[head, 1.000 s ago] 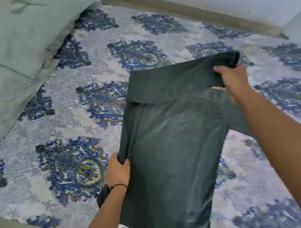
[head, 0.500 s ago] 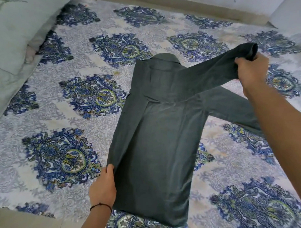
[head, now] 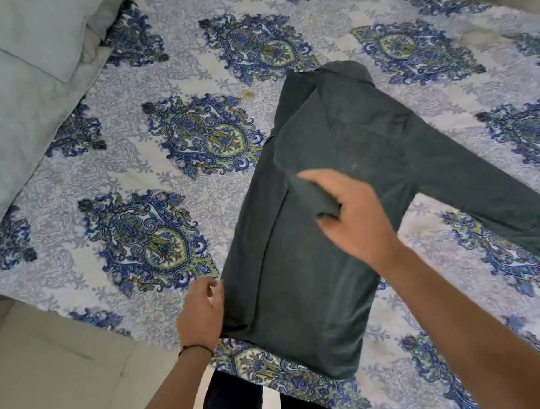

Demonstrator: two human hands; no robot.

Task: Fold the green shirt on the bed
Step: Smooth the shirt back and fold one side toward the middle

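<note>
- Head view: the shirt (head: 311, 279) lies flat on the bed (head: 168, 146), collar at the far end, hem near the bed's near edge
- Its left side is already folded in; the other sleeve (head: 477, 203) lies stretched out to the right
- The right hand (head: 358, 222) has its fingers curled round a cuff (head: 314, 196) over the middle of the shirt
- The left hand (head: 200, 317) grips the folded edge low on the left, fingertips tucked under the cloth
- Step in hand, it seems: laying the left sleeve down along the body
- Next the cuff likely wants setting flat and smoothing, then the right side folded in to match
</note>
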